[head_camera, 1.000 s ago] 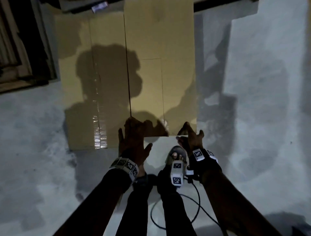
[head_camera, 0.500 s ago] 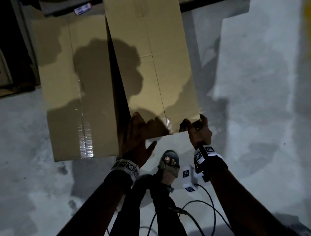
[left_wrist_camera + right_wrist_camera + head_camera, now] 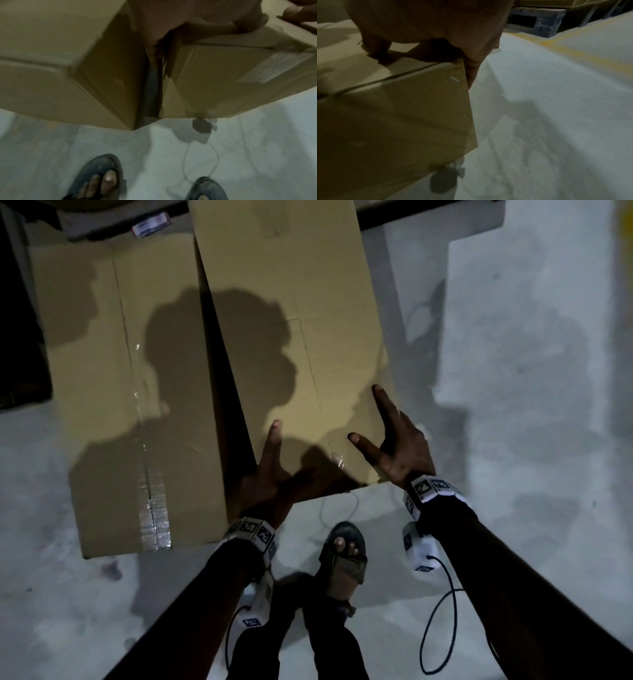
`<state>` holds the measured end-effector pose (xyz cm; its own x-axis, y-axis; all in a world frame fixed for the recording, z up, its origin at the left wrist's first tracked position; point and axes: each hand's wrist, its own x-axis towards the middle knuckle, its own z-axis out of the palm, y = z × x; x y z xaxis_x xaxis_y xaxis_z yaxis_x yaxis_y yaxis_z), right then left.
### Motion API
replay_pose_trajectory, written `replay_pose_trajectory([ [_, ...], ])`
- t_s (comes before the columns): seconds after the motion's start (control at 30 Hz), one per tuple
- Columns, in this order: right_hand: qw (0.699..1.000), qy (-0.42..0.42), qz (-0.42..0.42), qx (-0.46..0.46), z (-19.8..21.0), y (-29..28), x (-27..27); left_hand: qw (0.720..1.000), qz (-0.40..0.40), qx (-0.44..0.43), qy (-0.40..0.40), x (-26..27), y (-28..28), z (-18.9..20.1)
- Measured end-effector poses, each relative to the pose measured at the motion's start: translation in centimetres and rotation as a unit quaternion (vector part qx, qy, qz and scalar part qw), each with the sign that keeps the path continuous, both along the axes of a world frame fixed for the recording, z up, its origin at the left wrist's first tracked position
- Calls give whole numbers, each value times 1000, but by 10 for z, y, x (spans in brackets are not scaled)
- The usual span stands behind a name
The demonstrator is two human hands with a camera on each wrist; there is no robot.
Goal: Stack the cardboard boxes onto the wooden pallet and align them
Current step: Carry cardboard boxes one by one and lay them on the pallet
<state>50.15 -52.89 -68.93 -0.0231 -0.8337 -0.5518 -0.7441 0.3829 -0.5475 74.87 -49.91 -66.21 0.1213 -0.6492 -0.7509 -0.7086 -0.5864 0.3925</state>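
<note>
Both hands, left hand and right hand, spread flat on the tilted right box, are aligning it; next it probably needs pushing against the left box.

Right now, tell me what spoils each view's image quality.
Head view: dim, with the person's shadow darkening both boxes, the lifted box and taped box. Left wrist view: motion blur across cardboard and floor. Right wrist view: dark, soft, box face underexposed.
</note>
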Motion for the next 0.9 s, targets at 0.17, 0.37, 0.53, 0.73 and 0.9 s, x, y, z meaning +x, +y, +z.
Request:
replay_pose_trajectory([
  [0.17,999,21,-12,-23,15,0,4,998,20,-51,-30,-10,-4,5],
  [0.37,996,68,-15,-47,67,-3,-9,993,-42,-102,-46,-11,-13,40],
  [0.53,995,83,-29,-37,152,-4,-32,984,-46,-171,-11,-35,-23,128],
  [0.73,991,81,-82,-68,296,-1,-60,974,-78,-211,-1,-60,-39,256],
  [0.9,980,118,-102,-125,416,12,-71,957,-72,-278,33,-81,-39,376],
])
